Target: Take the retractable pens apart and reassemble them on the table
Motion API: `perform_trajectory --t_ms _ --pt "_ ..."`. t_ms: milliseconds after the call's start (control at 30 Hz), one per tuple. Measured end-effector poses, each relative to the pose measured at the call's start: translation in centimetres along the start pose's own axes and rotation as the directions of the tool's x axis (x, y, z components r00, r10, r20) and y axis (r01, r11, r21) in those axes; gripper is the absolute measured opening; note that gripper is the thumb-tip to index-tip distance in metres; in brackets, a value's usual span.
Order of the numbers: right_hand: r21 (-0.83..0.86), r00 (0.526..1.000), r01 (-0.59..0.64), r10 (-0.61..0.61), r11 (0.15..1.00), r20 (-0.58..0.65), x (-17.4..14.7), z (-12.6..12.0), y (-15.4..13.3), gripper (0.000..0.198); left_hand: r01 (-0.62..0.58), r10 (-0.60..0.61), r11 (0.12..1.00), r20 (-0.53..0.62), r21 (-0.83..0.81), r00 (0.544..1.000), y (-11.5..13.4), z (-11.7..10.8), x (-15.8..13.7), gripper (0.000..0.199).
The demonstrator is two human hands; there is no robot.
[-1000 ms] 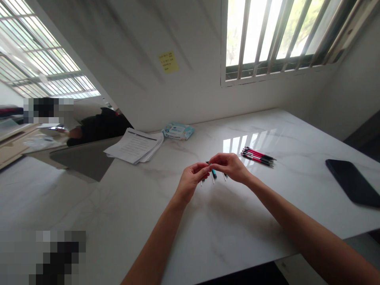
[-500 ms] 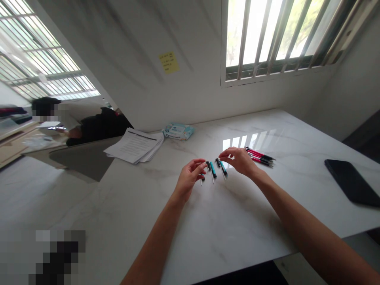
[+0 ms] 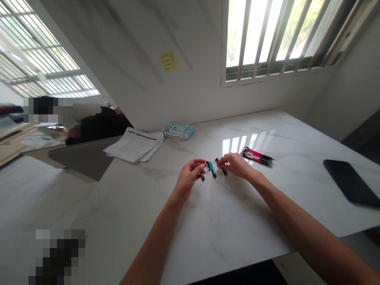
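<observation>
Down drops my right hand, nearly pinched, to the rightmost pen parts on the desk, so that set's now within its reach, while my left hand curls half-closed near the middle teal pen barrel, and I can't tell whether either grips anything.

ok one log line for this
left hand: at leftmost pen parts, grip unclear | right hand: at rightmost pen parts, grip unclear | red pens: lying farther right
</observation>
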State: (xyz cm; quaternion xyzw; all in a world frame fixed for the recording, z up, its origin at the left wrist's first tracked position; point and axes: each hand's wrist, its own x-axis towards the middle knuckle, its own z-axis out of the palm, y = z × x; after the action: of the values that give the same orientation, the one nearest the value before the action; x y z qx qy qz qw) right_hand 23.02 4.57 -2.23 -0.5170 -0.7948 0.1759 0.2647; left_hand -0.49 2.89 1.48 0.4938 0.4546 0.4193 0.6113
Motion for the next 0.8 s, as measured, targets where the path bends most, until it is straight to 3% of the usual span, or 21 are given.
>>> perform_trajectory --t_ms 267,400,467,600,667,800 --pt "0.008 1.000 0.005 -0.005 1.000 -0.024 0.3 0.1 0.5 0.016 0.000 0.000 1.000 0.015 0.007 1.000 -0.1 0.1 0.0 0.031" --pt "0.002 0.990 -0.083 0.082 0.997 -0.111 0.1 -1.6 1.8 0.016 0.004 -0.005 1.000 0.012 0.014 1.000 0.0 -0.1 0.1 0.030" --pt "-0.024 0.963 -0.191 0.183 0.981 -0.199 -0.1 -2.9 3.1 0.017 0.004 -0.004 1.000 0.002 0.017 1.000 0.0 -0.2 0.1 0.030" --pt "-0.086 0.848 -0.452 0.398 0.888 -0.348 -1.1 -5.6 6.5 0.019 0.004 -0.004 1.000 -0.005 0.014 1.000 0.1 -0.3 0.1 0.031" --pt "-0.108 0.806 -0.531 0.462 0.840 -0.370 -1.7 -6.5 8.1 0.020 0.005 -0.005 1.000 -0.003 0.013 1.000 0.1 -0.2 0.1 0.031" --pt "-0.122 0.772 -0.612 0.558 0.781 -0.303 -2.7 -7.1 9.8 0.024 0.005 -0.005 1.000 -0.001 0.016 1.000 0.2 -0.2 0.0 0.032"
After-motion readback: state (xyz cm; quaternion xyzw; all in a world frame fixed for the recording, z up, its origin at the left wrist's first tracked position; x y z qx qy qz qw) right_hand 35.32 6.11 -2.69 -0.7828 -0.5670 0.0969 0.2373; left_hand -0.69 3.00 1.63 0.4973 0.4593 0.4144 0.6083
